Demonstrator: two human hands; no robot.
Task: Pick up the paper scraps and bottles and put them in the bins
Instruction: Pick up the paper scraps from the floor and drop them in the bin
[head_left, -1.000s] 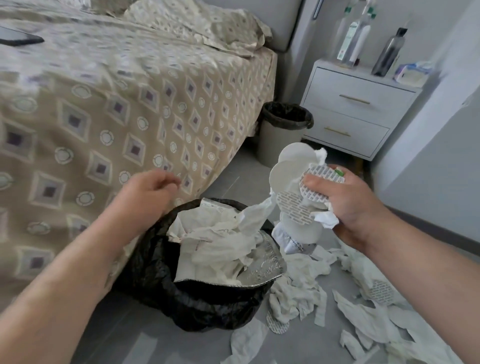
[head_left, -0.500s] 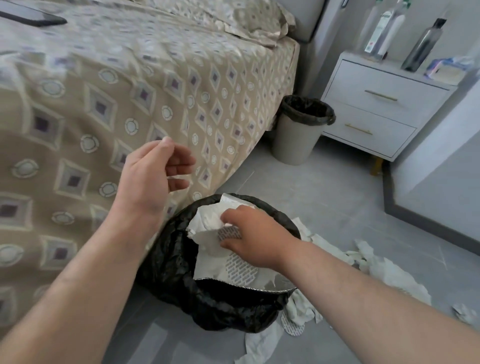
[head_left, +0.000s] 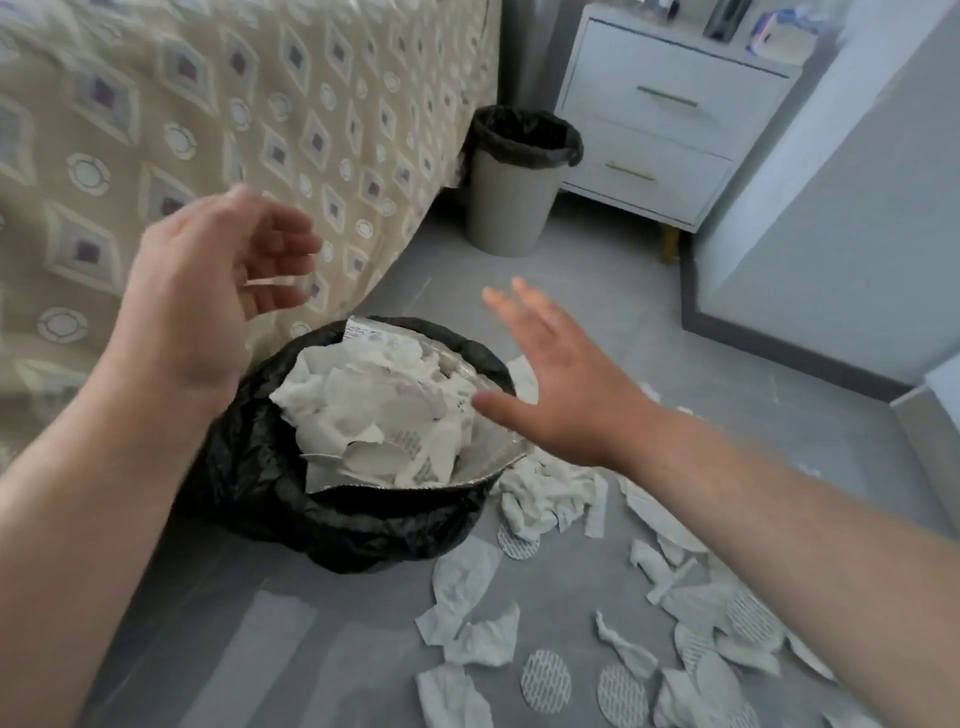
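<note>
The grey floor (head_left: 597, 291) runs beside a patterned bed (head_left: 156, 130). Paper scraps (head_left: 550, 499) lie right of a black bin (head_left: 337, 514) stuffed with paper. A 2nd bin (head_left: 511, 208) stands by the white nightstand (head_left: 665, 119). The left hand (head_left: 208, 291) is loosely curled and the right hand (head_left: 566, 384) is spread flat. Both are empty.

On my feed: bare left hand (head_left: 208, 291) is raised, back twd the camera, palm facing right, fingers loosely curled, gripping nothing. Its bare left forearm (head_left: 78, 493) runs in from the bottom-left corner. Opposite, bare right hand (head_left: 566, 384) is flat, palm down, fingers straight & spread, thumb stuck out to the left; fingertips look blurred. Its bare right forearm (head_left: 779, 519) comes in from bottom-right. Hands well apart, not touching.
</note>
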